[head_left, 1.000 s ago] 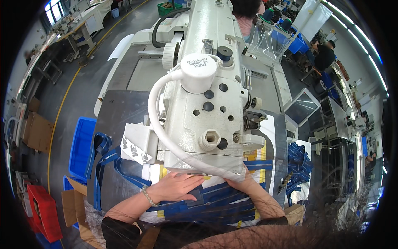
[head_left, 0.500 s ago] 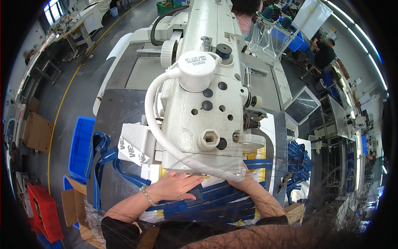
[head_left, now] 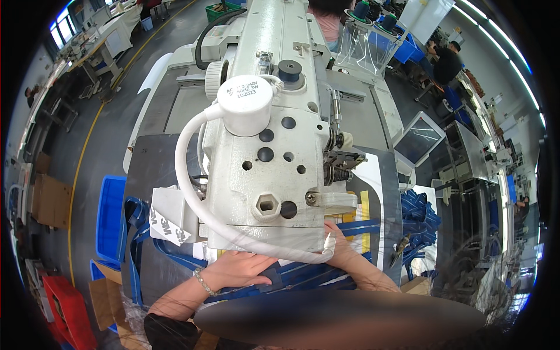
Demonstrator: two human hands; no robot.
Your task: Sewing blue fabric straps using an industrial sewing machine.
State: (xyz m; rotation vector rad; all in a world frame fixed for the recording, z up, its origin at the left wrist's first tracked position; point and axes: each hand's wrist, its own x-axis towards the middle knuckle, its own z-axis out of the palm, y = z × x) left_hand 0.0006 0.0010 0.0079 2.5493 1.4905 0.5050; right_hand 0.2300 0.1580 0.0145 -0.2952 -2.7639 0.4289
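My left hand [head_left: 239,268], with a beaded bracelet at the wrist, lies flat with fingers extended over dark blue zipper-like strips [head_left: 300,274] on the work plate, its fingertips near the front of a white industrial sewing machine head [head_left: 256,181]. My right hand [head_left: 338,251] reaches under the right front of that head beside the strips; its fingertips are mostly hidden behind the machine and a white hose [head_left: 195,207]. Yellow-edged white material [head_left: 364,204] lies under the strips.
A blue bin [head_left: 111,216], cardboard box [head_left: 105,300] and red crate [head_left: 64,309] stand left. A heap of blue strips [head_left: 420,221] and a tilted screen [head_left: 420,140] are right. Thread cones [head_left: 361,11] stand behind; other people [head_left: 446,64] work around the room.
The view has shifted, so the machine sits further left and slightly lower in the picture. My hands stay at the front of the machine head with little visible movement.
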